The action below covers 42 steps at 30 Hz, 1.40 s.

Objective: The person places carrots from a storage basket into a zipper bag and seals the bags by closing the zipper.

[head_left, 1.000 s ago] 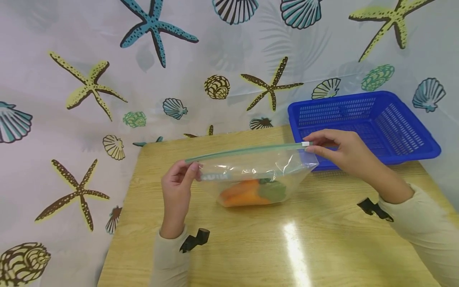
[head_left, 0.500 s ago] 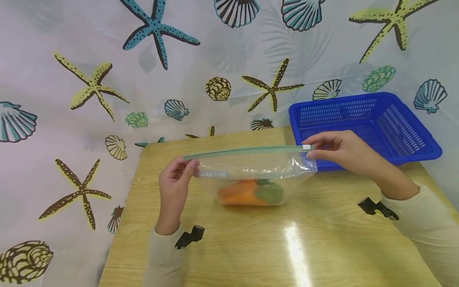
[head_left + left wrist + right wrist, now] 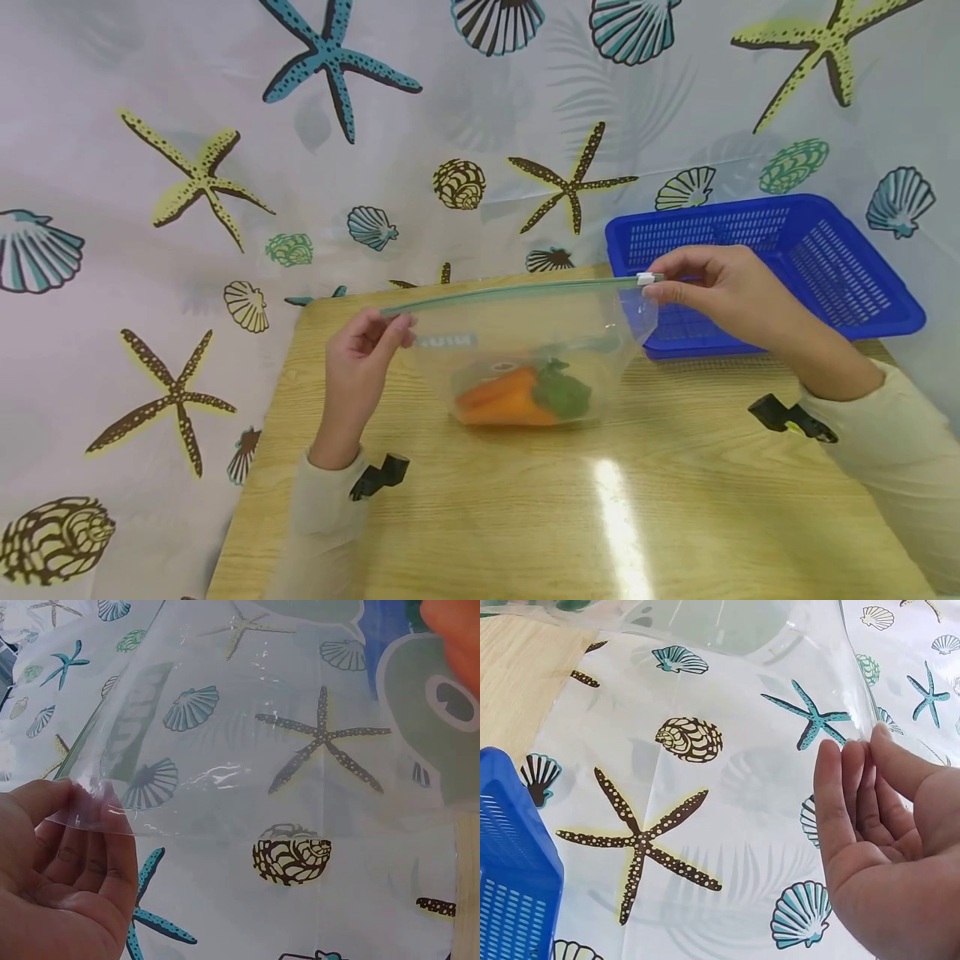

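Observation:
A clear zipper bag (image 3: 525, 317) with a green top strip hangs stretched between both hands in the head view. Orange carrot-like vegetables (image 3: 498, 398) and a dark green vegetable (image 3: 564, 392) lie in its bottom, close over the table. My left hand (image 3: 362, 358) pinches the bag's left top corner between thumb and fingers; the left wrist view shows the clear film (image 3: 225, 780) running from that grip. At the opposite corner, my right hand (image 3: 723, 287) pinches the end of the strip, right at the white slider (image 3: 646, 279). The slider is hidden in the right wrist view.
A blue perforated basket (image 3: 862, 332) stands at the table's back right, partly behind the right hand. The wooden table (image 3: 480, 517) reaches toward the viewer. Behind it hangs a white cloth (image 3: 480, 108) printed with shells and starfish.
Both hands have risen with the bag, so its top strip is higher and its sides are pulled taller. The left hand has also shifted slightly left. Both grips stay as they were.

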Available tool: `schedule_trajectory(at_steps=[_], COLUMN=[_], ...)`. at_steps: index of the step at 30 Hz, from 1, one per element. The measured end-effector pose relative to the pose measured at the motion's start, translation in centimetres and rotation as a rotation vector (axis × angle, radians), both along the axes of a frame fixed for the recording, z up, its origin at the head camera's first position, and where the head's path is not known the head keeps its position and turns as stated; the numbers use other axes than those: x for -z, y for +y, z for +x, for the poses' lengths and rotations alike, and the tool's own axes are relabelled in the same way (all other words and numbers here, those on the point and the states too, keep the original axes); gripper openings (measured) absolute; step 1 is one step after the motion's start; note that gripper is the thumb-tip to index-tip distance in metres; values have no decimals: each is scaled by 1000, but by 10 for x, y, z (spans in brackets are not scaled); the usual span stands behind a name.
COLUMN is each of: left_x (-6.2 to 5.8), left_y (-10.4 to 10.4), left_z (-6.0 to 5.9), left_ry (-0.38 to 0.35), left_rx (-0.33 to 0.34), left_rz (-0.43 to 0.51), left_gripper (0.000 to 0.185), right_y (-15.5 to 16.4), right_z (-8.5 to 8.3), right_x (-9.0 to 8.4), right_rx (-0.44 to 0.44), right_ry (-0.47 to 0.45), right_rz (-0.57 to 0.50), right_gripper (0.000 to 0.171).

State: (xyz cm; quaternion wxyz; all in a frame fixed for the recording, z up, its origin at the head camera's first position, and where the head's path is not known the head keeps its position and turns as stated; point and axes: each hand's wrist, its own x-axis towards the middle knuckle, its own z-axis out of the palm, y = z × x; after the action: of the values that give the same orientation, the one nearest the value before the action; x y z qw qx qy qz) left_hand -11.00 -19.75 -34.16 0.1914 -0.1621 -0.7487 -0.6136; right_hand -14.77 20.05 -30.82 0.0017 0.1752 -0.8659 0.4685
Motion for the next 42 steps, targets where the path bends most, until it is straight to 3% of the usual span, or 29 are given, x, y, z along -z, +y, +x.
schedule_trajectory(at_steps=[6,11,17,22,30,38,42], left_x=[-18,-39,-48,-52,-55,-45,-37], left_y=[0,5,1,-4,-7,-5,-3], left_z=[-7,-9,-28,-53,-97,-158,-187], left_ry=[-53,-40,-51,-75,-145,-244,-220], left_rx=[4,25,30,32,50,-39,-105], left_rz=[-33,-49,-111,-176,-179,-224,-220], left_gripper=[12,13,17,21,23,22,20], right_y=[-5,-9,-16,-22,-37,-58,-64], right_z=[-8,-16,-32,-49,-91,-142,-159], right_x=[-8,-12,-16,-21,-27,-28,-27], right_rx=[27,60,99,125,190,292,343], right_ry=[58,79,103,96,130,299,270], right_rz=[-1,-32,-28,3,-44,53,69], right_gripper=[19,20,23,29,29,26,25])
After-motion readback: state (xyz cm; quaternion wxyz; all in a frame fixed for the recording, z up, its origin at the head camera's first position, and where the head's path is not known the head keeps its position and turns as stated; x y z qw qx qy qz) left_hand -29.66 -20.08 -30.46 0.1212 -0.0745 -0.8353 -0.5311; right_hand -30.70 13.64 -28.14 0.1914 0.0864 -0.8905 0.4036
